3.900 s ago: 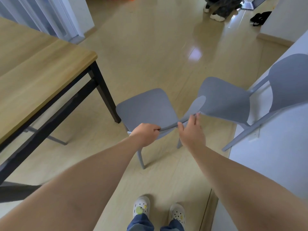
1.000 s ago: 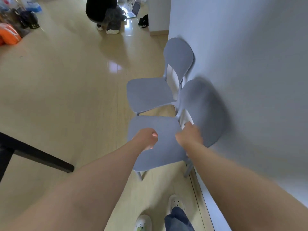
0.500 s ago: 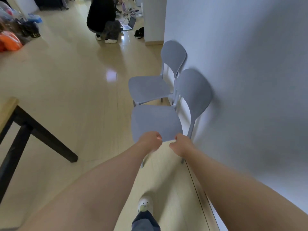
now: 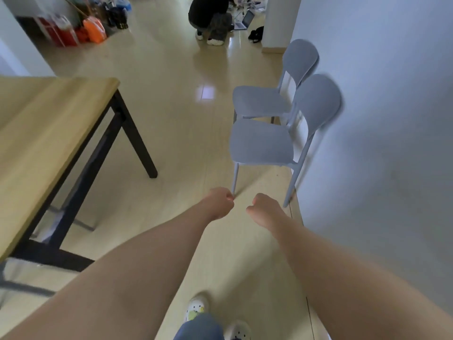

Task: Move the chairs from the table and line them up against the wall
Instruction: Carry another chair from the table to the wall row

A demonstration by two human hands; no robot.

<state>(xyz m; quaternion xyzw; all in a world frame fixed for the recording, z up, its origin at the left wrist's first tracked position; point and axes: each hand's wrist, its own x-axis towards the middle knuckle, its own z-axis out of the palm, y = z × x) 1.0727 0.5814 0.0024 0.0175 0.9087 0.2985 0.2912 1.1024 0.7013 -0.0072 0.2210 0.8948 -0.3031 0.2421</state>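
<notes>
Nearest, a white shoe [image 4: 196, 309] is seen on the floor [image 4: 171, 119], pointed along the wall [image 4: 380, 119], so the row is approached from its end. Both forearms are held out ahead. The left hand [image 4: 219, 203] is drawn into a narrow curl with nothing in it, and the right hand [image 4: 263, 207] is likewise curled on itself and empty. Neither touches a chair; both are held clear, short of the near chair's front legs.

Beyond them the near chair [image 4: 261, 143] is set on its own legs, its backrest close to the wall and its seat turned out into the room, presumably so that the wall backs it and the walkway is kept free. Just behind it the far chair [image 4: 259, 101] is placed the same way, and the two seats nearly meet, so a line is already formed.

To the left the counter [image 4: 49, 123] is left well apart from both chairs. A pale frame [image 4: 81, 224] is glimpsed beneath it; whether it belongs to another chair cannot be told. If it does, that one is judged next.

Farthest off, a crouching person [image 4: 210, 18] is seen beside a laptop [image 4: 242, 22].
</notes>
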